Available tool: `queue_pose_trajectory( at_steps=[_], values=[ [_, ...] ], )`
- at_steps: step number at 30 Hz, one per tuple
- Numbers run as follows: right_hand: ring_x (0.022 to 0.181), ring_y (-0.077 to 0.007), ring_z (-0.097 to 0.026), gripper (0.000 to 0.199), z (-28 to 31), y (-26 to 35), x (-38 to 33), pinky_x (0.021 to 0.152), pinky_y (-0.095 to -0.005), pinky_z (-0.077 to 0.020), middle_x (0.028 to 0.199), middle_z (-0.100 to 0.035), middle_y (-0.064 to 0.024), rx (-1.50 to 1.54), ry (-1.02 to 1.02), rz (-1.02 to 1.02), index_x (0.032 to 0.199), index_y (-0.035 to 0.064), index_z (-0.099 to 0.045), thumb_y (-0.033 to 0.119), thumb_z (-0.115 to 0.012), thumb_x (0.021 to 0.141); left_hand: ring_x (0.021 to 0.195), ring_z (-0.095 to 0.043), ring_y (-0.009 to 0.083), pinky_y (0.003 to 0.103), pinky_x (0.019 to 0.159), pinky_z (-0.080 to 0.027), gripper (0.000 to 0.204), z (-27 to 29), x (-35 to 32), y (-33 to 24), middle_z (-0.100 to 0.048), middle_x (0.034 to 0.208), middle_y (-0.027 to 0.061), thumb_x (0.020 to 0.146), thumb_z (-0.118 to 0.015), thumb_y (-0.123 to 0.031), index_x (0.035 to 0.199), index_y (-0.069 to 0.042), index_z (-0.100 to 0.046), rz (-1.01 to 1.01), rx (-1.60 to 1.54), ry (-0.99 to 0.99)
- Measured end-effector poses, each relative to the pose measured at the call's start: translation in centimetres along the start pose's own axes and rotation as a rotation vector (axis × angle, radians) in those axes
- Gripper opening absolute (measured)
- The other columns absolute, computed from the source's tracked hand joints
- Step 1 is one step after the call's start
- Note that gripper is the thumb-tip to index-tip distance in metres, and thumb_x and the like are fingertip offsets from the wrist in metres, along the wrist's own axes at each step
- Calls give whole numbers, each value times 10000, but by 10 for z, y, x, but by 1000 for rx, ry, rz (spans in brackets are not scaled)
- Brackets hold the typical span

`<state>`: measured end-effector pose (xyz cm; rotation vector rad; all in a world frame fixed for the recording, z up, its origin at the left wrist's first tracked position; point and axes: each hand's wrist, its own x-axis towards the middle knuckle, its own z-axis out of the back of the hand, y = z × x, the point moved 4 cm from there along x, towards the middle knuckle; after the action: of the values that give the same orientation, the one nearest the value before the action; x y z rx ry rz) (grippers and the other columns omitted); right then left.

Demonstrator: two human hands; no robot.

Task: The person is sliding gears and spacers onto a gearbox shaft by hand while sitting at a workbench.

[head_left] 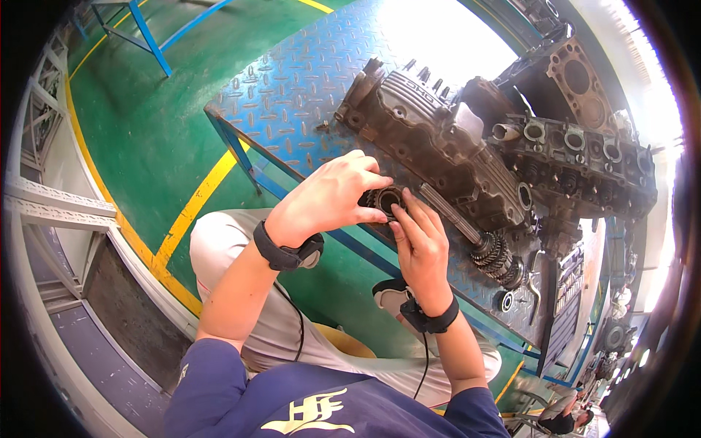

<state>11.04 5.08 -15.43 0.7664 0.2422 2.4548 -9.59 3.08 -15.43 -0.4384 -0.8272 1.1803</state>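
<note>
Above the near edge of the workbench, both hands hold a dark, ring-shaped metal gear (389,200) with a round hole through it. My left hand (337,191) grips its left side between thumb and fingers. The thumb and fingertips of my right hand (422,244) press on its right side. Part of the gear is hidden by the fingers. Just beyond my right hand lies a splined gear shaft (454,213) with a cluster of gears (499,257) at its right end. A small bearing ring (505,301) rests on the bench near that cluster.
A large engine part with a ribbed cover (431,120) sits on the blue tread-plate bench (285,102). To its right are a cylinder head (577,157) and an engine block (577,73). A dark tool tray (564,306) and a bent metal rod (537,292) lie at right.
</note>
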Motion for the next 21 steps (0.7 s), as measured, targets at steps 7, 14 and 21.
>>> queue_pose_trajectory(
  at_steps=[7,14,21],
  values=[
    [1359,-417,-643,436,0,-7,-7,1132,-482,-533,1532,-644,-227,102,52,-66,1385,-13,-713,26,-766,954,1119,-663,364,450,1002,-549,534,0,5,0,-712,1154,161,775,-955,-242,1222,6,-801,-22,36,24],
    [1399,-416,-610,556,11,-12,-8,1168,-488,-504,1550,-623,-221,91,56,-95,1478,-32,-631,53,-777,948,1164,-667,372,452,1025,-550,540,2,3,-3,-719,1196,171,775,-955,-216,1239,7,-789,46,-29,28],
    [1379,-415,-617,551,13,-10,-12,1164,-489,-507,1525,-633,-223,79,95,-84,1464,-43,-640,22,-756,930,1154,-665,378,456,1023,-551,605,1,9,-11,-715,1196,182,742,-962,-213,1258,26,-755,-50,20,-41]
  ],
)
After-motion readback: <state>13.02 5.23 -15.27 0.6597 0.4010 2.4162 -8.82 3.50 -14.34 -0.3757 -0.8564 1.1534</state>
